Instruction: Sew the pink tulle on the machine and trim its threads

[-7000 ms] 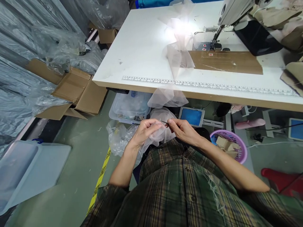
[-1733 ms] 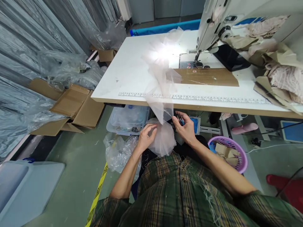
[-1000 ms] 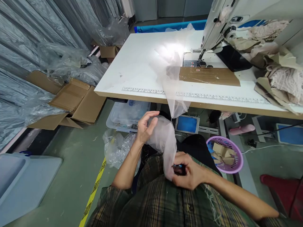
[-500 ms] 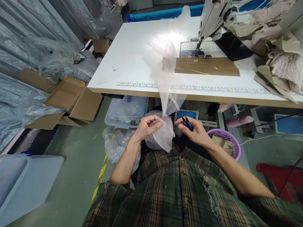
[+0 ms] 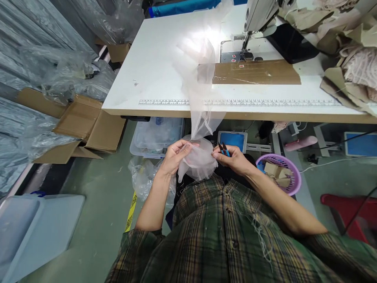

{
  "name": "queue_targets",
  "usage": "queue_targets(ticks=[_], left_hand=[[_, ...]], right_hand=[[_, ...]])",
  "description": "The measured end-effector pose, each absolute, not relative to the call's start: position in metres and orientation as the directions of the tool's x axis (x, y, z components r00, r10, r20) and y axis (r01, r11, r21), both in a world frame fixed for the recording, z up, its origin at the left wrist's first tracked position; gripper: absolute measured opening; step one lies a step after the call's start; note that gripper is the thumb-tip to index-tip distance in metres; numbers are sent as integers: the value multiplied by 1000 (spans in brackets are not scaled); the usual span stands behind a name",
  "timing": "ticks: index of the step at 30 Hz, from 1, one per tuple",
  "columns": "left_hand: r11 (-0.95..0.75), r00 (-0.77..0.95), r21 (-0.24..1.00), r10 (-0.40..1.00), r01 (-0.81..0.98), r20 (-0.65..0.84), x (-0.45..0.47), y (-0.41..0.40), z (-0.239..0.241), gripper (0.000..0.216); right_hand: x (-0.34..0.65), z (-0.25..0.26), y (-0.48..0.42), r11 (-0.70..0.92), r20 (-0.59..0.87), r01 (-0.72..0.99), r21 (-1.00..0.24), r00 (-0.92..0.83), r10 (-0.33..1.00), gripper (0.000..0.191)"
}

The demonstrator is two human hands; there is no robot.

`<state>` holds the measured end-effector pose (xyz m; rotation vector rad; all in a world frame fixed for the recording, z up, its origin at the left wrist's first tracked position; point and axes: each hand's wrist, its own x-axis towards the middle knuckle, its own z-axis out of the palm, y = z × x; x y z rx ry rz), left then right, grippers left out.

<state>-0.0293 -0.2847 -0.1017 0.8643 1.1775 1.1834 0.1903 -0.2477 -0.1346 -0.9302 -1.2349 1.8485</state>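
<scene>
Sheer white fabric (image 5: 202, 159) is gathered in front of my shirt, and a strip of it runs up over the table edge. My left hand (image 5: 173, 157) pinches the fabric on its left side, fingers closed. In my right hand (image 5: 232, 159) sits a pair of blue thread snips (image 5: 224, 149), dark blades pointing up and away from me. The thumb and fingertip of that hand meet at the right edge of the fabric; whether they grip it is hard to make out.
A white sewing table (image 5: 159, 59) carries a sewing machine (image 5: 259, 19), a brown cardboard strip (image 5: 256, 72) and piled fabric pieces (image 5: 359, 67) on the right. Below stand a purple basket (image 5: 296, 179) and a clear plastic bin (image 5: 141, 137). An open cardboard box (image 5: 106, 133) lies left.
My right hand has moved in to the fabric's right edge with the snips still held. The left hand keeps its pinch. The whole view has shifted slightly.
</scene>
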Motion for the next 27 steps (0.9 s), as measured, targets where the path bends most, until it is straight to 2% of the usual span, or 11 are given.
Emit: queue_targets(ticks=[3,11,17,20,23,27], left_hand=[[241,-74,941,961,-238,-265,-34,-284,-101,37],[249,-166,946,944,-209,-285,-39,-282,-105,36],[236,-214,961,941,-145,-263,-42,-283,-105,34],[160,-308,976,930,-147,-199,-37,-281,-108,34],[89,-405,988,905,-127,-133,-35,-273,-116,32],[20,-650,997,757,-73,-62,-55,-259,-125,29]], right_hand=[[197,-139,-250,-393,-227,-337,-856,-439,870,32],[196,-124,-253,-348,-153,-505,-790,-388,909,31],[188,-120,-256,-217,-94,-387,-896,-312,945,34],[188,-120,-265,-185,-55,-291,-939,-403,914,32],[194,-118,-275,-202,-78,-177,-963,-533,842,32],[220,-114,-284,-312,-171,-185,-932,-534,828,35]])
